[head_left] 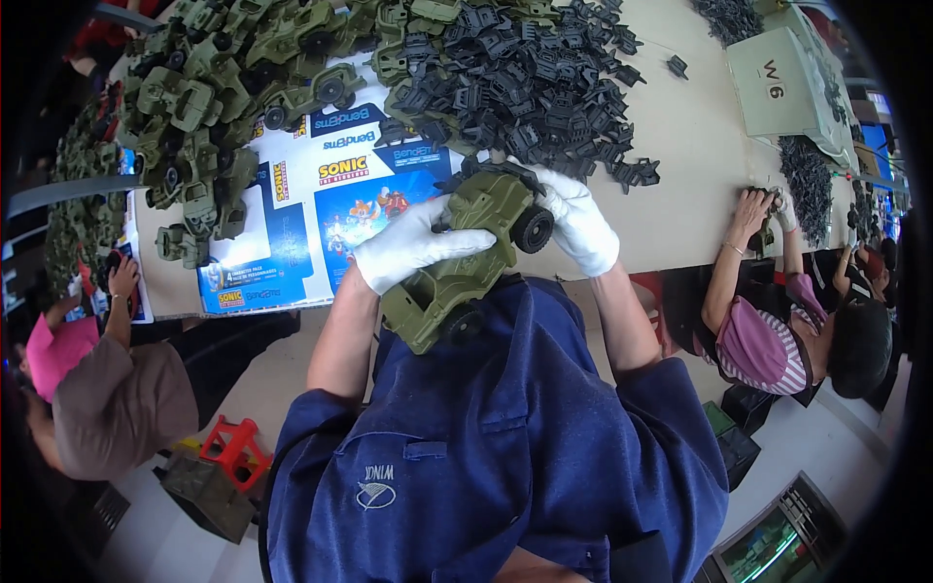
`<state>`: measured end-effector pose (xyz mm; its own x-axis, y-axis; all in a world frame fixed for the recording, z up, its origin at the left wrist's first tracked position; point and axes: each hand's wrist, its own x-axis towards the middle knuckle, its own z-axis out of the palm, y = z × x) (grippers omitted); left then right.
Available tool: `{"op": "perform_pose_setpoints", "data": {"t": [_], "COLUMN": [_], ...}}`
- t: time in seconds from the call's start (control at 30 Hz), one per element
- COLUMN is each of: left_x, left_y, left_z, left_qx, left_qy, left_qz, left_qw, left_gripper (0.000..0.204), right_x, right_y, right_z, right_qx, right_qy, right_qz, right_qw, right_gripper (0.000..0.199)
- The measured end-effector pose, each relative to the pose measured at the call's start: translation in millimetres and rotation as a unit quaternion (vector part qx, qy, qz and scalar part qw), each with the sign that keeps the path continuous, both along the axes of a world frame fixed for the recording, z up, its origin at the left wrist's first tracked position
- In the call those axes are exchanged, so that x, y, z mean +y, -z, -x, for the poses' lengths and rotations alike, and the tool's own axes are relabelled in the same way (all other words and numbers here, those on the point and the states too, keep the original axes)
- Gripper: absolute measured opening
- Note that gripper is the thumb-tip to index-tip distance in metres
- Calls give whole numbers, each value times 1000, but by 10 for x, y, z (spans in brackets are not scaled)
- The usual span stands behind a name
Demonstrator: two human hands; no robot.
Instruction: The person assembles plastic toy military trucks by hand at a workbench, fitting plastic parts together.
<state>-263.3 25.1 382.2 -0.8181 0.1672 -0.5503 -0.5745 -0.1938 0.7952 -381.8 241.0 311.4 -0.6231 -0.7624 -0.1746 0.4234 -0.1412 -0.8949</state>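
A green toy jeep [465, 270] with black wheels is held tilted in front of my chest, its front end pointing up toward the table. My left hand [413, 243], in a white glove, is closed around the jeep's middle with the thumb lying across its side. At the front end, my gloved right hand [577, 218] grips beside the black front wheel [532, 229]. A black plastic part [510, 173] lies along the jeep's front, against the right fingertips. The glove and the jeep partly hide those fingers.
A heap of black plastic parts [515, 83] covers the table beyond my hands. Green toy jeeps [190, 102] are piled at left, over blue printed cardboard [296, 248]. A pale green bin [777, 83] stands at far right. Co-workers sit on both sides; a red stool [236, 452] is behind left.
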Motion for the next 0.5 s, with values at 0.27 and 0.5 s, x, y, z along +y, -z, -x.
{"op": "perform_pose_setpoints", "data": {"t": [0.27, 0.5], "left_x": [238, 276], "left_y": [323, 101], "left_z": [57, 86], "left_qx": [89, 69], "left_qy": [-47, -44], "left_qz": [111, 15], "left_qw": [989, 997], "left_gripper": [65, 59], "right_x": [-84, -24], "right_y": [-439, -215], "right_z": [269, 320], "right_qx": [311, 82], "right_qy": [-123, -47], "right_qz": [-204, 22], "right_qw": [920, 995], "right_gripper": [76, 64]}}
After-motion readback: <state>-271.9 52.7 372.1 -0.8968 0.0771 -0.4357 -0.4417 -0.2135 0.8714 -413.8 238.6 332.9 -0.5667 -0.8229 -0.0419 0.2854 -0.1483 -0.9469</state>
